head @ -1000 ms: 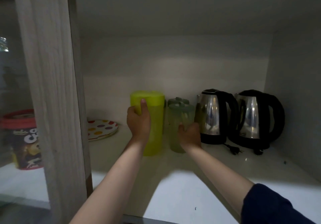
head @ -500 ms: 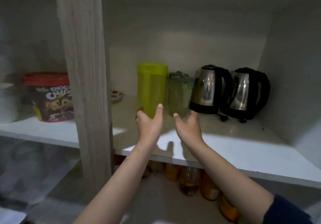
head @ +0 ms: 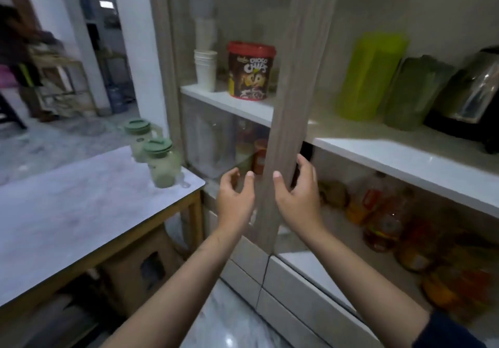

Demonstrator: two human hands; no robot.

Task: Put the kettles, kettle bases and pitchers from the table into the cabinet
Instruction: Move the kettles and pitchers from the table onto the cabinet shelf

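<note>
Left hand (head: 235, 199) and right hand (head: 295, 196): fingers loose, holding nothing. Two green pitchers (head: 162, 162) remain at surface's far right corner. Advice: grip bodies firmly, carry upright to cabinet shelf (head: 399, 155).

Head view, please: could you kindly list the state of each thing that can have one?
Left hand: open, empty, fingers loosely curled.
Right hand: open, empty, in front of the wooden cabinet post.
Yellow-green plastic pitcher: upright on the white cabinet shelf.
Dark green pitcher: on the shelf, lid on.
Steel kettle with black base: on the shelf, partly out of frame.
Two pale green lidded pitchers: upright on the grey table, lids on.
</note>
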